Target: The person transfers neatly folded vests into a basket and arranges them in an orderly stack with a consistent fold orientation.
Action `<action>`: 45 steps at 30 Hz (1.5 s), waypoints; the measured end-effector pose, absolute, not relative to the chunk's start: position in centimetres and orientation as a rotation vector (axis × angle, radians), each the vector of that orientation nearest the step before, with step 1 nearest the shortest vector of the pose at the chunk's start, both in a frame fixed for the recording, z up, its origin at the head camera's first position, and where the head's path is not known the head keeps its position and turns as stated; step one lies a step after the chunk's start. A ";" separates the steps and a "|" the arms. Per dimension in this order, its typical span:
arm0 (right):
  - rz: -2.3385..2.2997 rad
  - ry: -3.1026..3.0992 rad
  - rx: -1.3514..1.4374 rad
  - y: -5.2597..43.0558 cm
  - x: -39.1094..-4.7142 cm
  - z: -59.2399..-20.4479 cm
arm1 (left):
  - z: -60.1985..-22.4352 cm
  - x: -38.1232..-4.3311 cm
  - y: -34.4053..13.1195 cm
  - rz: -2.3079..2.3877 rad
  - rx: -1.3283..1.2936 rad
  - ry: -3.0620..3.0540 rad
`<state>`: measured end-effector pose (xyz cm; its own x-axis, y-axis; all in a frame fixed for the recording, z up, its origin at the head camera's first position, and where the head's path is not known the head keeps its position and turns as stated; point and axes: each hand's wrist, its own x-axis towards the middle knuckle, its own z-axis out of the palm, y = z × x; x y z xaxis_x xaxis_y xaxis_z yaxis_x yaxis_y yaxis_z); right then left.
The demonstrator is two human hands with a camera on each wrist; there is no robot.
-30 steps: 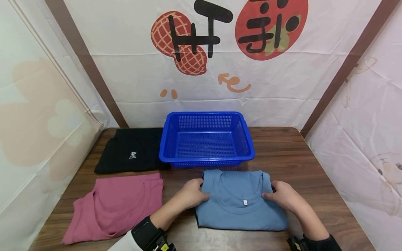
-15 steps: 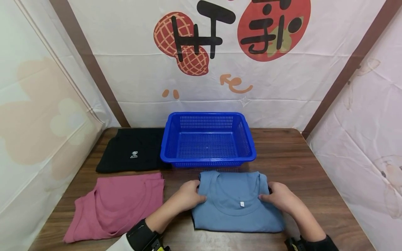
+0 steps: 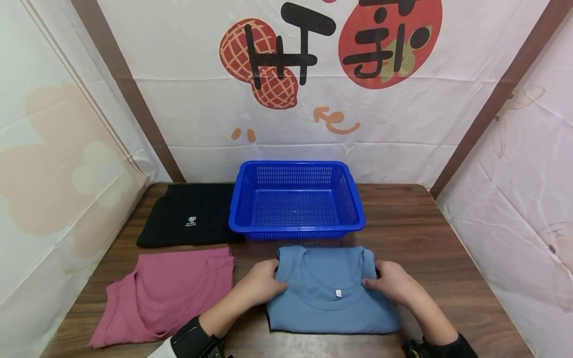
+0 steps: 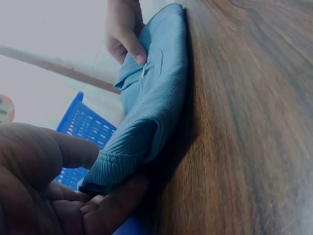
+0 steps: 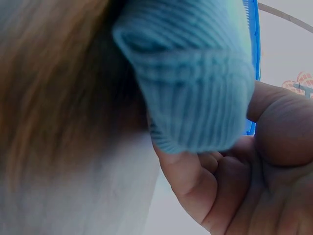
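Observation:
A folded blue shirt (image 3: 331, 303) with a small white tag at its neckline lies close over the table in the head view. My left hand (image 3: 263, 283) grips its left side, thumb on top and fingers underneath. On the opposite side my right hand (image 3: 394, 283) holds the shirt the same way. In the left wrist view, the ribbed folded edge of the shirt (image 4: 142, 132) sits between thumb and fingers. The right wrist view shows the fingers of my right hand (image 5: 205, 186) curled under the other folded edge (image 5: 195, 98).
A blue plastic basket (image 3: 295, 233) stands behind the shirt. To the left lie a folded pink shirt (image 3: 174, 293) and, behind it, a folded black garment (image 3: 179, 219) with a white print. The wooden table (image 3: 447, 268) ends at a printed cloth backdrop (image 3: 179, 114).
Both hands have shifted the blue shirt to the left and slightly toward me, keeping hold of its two sides. The basket and the other garments have not moved.

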<state>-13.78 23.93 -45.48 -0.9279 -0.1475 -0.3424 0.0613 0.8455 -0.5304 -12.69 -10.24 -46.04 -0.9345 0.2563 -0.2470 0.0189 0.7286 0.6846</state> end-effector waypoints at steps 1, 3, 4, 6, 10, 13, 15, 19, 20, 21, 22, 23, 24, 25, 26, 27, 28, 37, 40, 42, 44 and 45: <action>-0.776 2.650 -0.071 23.8 -13.8 -45.5 | -46.0 -12.6 -10.3 1.025 0.216 2.611; -0.770 2.652 -0.071 23.5 -13.7 -45.5 | -45.8 -12.5 -10.5 1.020 0.224 2.622; -0.770 2.653 -0.070 23.4 -13.7 -45.5 | -45.8 -12.5 -10.6 1.023 0.227 2.625; -0.764 2.654 -0.078 23.2 -13.8 -45.5 | -45.8 -12.4 -10.8 1.018 0.230 2.637; -0.757 2.653 -0.082 22.8 -14.0 -45.6 | -45.9 -12.3 -11.2 1.009 0.226 2.655; -0.752 2.656 -0.084 22.5 -14.1 -45.7 | -45.9 -12.3 -11.4 1.020 0.207 2.650; -0.753 2.661 -0.088 22.3 -14.2 -45.8 | -45.8 -12.3 -11.6 1.031 0.189 2.639; -0.755 2.679 -0.111 21.8 -14.3 -45.8 | -45.7 -12.2 -12.0 1.030 0.169 2.641; -0.755 2.683 -0.117 21.7 -14.3 -45.8 | -45.8 -12.2 -12.1 1.028 0.164 2.643; -0.752 2.688 -0.123 21.6 -14.3 -45.8 | -45.8 -12.2 -12.2 1.025 0.163 2.645; -0.750 2.691 -0.127 21.5 -14.3 -45.8 | -45.8 -12.2 -12.3 1.021 0.160 2.646; -0.745 2.690 -0.122 21.4 -14.3 -45.9 | -45.9 -12.2 -12.4 1.016 0.158 2.646; -0.740 2.690 -0.125 21.3 -14.3 -45.9 | -45.9 -12.2 -12.5 1.012 0.158 2.649; -0.736 2.690 -0.120 21.2 -14.4 -45.9 | -45.9 -12.2 -12.6 1.006 0.156 2.653; -0.730 2.689 -0.119 21.2 -14.4 -46.0 | -45.9 -12.2 -12.6 0.997 0.156 2.662; -0.725 2.687 -0.115 21.1 -14.4 -46.0 | -45.9 -12.2 -12.7 0.985 0.158 2.671; -0.721 2.686 -0.113 21.0 -14.4 -46.0 | -45.9 -12.2 -12.7 0.970 0.156 2.682; -0.707 2.735 -0.153 20.0 -14.4 -46.0 | -45.5 -12.2 -13.0 0.819 0.087 2.739; -0.694 2.771 -0.183 19.8 -14.4 -46.1 | -45.4 -12.2 -13.1 0.786 0.080 2.749; -0.682 2.785 -0.194 19.6 -14.4 -46.2 | -45.4 -12.2 -13.2 0.772 0.084 2.756; -0.675 2.780 -0.183 19.4 -14.4 -46.2 | -45.4 -12.1 -13.3 0.769 0.090 2.759; -0.671 2.773 -0.172 19.3 -14.5 -46.2 | -45.3 -12.1 -13.4 0.768 0.093 2.762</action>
